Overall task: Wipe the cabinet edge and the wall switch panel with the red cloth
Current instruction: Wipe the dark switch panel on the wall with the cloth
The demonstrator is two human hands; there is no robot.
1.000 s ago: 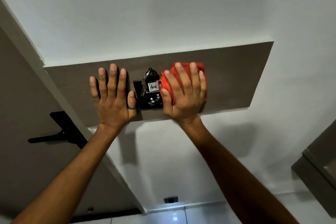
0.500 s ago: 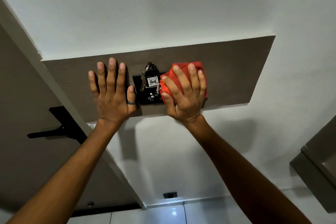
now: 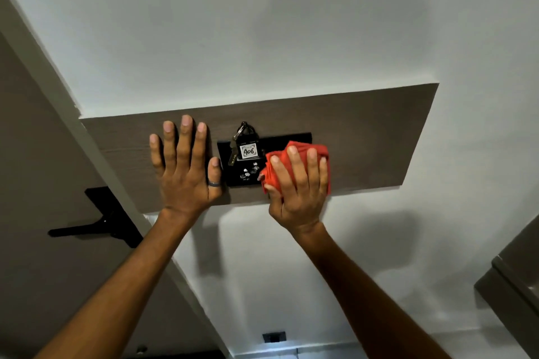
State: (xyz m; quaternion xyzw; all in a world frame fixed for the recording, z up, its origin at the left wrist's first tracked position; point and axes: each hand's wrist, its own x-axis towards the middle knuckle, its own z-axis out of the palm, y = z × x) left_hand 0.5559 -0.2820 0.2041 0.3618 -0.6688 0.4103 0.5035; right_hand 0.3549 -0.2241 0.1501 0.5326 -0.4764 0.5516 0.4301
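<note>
A black wall switch panel is set in a brown wood-grain board on the white wall. A key fob with keys and a tag reading 406 sticks out of the panel. My right hand presses a folded red cloth flat against the panel's right part and the board's lower edge. My left hand lies flat on the board just left of the panel, fingers spread, a ring on the thumb, holding nothing.
A brown door with a black lever handle and its pale frame stand at the left. A grey-brown cabinet corner juts in at the lower right. A small black socket sits low on the wall.
My right hand has slid the red cloth down and slightly right, uncovering the top of the switch panel. The left hand stays flat on the board. The view has shifted a little.
</note>
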